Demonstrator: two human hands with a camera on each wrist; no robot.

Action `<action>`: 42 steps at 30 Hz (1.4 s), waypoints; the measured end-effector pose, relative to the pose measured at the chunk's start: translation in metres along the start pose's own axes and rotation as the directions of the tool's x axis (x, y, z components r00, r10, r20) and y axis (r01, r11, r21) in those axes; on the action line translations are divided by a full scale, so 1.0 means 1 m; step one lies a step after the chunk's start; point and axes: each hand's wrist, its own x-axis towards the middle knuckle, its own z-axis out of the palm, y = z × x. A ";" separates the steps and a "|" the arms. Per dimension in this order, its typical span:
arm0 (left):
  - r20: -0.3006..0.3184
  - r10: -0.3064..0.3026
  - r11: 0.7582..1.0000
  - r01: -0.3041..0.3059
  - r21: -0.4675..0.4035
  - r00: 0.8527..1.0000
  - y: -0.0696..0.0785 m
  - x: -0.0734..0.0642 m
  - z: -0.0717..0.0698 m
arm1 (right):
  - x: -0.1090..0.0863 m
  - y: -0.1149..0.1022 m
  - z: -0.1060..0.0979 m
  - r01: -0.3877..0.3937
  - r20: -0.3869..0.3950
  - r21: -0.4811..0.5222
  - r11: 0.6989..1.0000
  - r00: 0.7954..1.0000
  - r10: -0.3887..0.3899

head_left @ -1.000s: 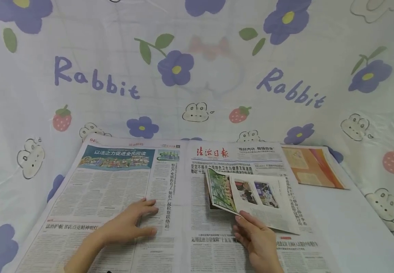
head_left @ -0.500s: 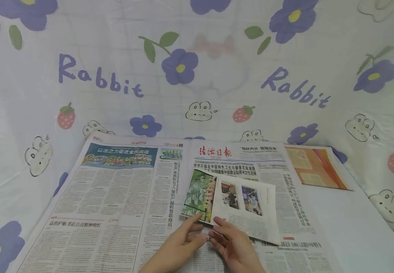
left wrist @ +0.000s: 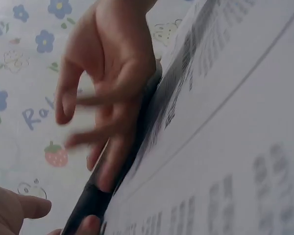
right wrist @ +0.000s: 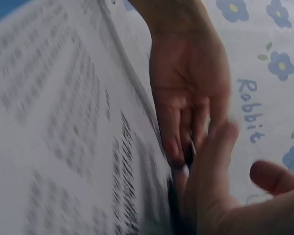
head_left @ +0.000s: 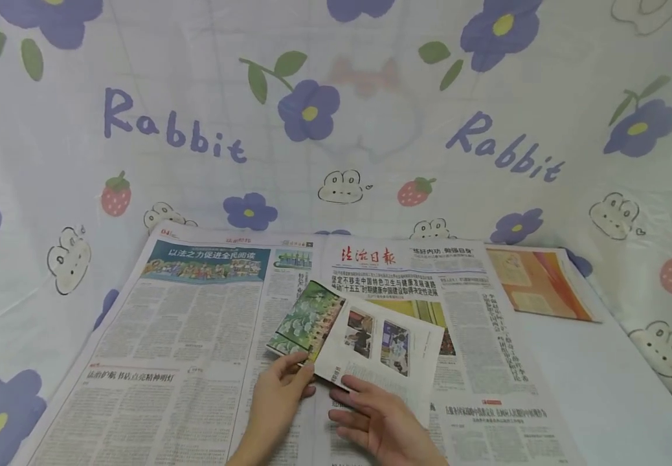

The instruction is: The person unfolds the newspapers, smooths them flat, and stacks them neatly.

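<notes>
White tabletop (head_left: 616,395) | newspaper (head_left: 196,323) spread open across it | orange-patterned paper (head_left: 540,288) flat at far right

Soft, slightly dim light falls evenly, with faint glare on the curtain (head_left: 662,210) at right. Wrist views look darker: newspaper (left wrist: 235,147) print blurs, and the right hand (left wrist: 116,78) has smeared fingers.
</notes>
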 end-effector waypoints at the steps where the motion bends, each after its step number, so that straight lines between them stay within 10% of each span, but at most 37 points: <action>1: -0.040 0.003 1.000 -0.003 0.006 0.999 0.000 0.002 -0.002 | -0.001 -0.002 -0.002 -0.014 0.046 -0.009 1.000 0.999 0.015; 5: -0.196 0.039 0.998 -0.030 0.051 0.980 -0.002 0.011 -0.010 | -0.005 -0.013 -0.010 0.006 0.119 -0.086 0.996 0.993 0.004; 10: -0.269 0.073 0.993 -0.043 0.114 0.960 -0.007 0.017 -0.020 | -0.007 -0.023 -0.018 0.169 -0.092 -0.250 0.953 0.976 -0.198; 18: -0.209 0.082 0.964 -0.024 0.266 0.974 -0.014 0.019 -0.031 | -0.006 -0.031 -0.036 0.235 -0.427 -0.558 0.796 0.740 -0.519; 23: -0.145 0.082 0.957 -0.037 0.289 0.986 -0.016 0.016 -0.038 | -0.007 -0.028 -0.044 0.117 -0.422 -0.744 0.658 0.681 -0.598; 31: -0.140 0.079 0.955 -0.034 0.295 0.987 -0.018 0.015 -0.040 | -0.002 -0.020 -0.046 0.012 -0.369 -0.828 0.561 0.742 -0.560; 37: -0.218 0.018 0.989 0.014 0.145 0.976 -0.016 0.020 -0.034 | -0.001 -0.019 -0.043 0.032 -0.339 -0.817 0.576 0.781 -0.525; 42: -0.092 0.056 0.952 -0.025 0.305 0.994 -0.013 0.018 -0.031 | 0.003 -0.019 -0.041 0.094 -0.286 -0.796 0.598 0.812 -0.508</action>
